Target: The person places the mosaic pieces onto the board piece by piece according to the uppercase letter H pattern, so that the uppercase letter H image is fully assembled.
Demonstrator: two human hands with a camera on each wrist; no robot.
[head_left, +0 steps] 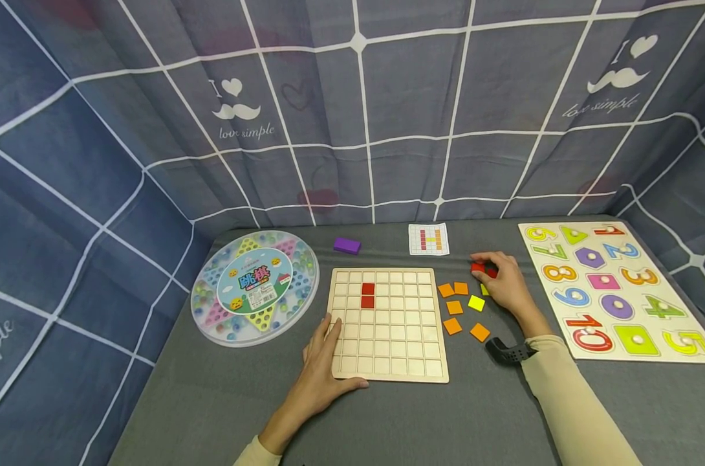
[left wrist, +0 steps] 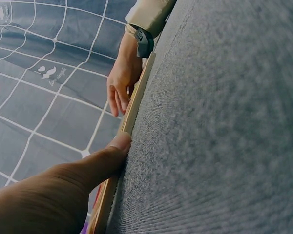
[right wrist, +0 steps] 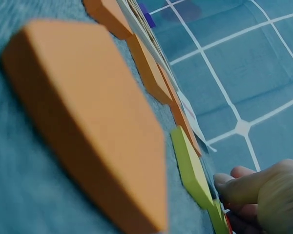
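Note:
A wooden grid board (head_left: 390, 330) lies flat, with two red tiles (head_left: 367, 296) in neighbouring cells of one column. My left hand (head_left: 319, 369) touches its near left corner, thumb along the front edge and fingers on the left edge. In the left wrist view the thumb (left wrist: 118, 144) presses against the board's rim (left wrist: 132, 114). My right hand (head_left: 506, 281) is bent over loose red tiles (head_left: 477, 266) right of the board, thumb and fingers around them. I cannot tell whether it pinches one. A yellow tile (head_left: 477, 303) and several orange tiles (head_left: 454, 307) lie beside it.
Behind the board stand a purple block (head_left: 347, 246) and a small pattern card (head_left: 429, 239) with a coloured H shape. At left is a round Chinese checkers box (head_left: 294, 310); at right, a number puzzle board (head_left: 608, 307). A grey-blue curtain (head_left: 411, 84) encloses the table.

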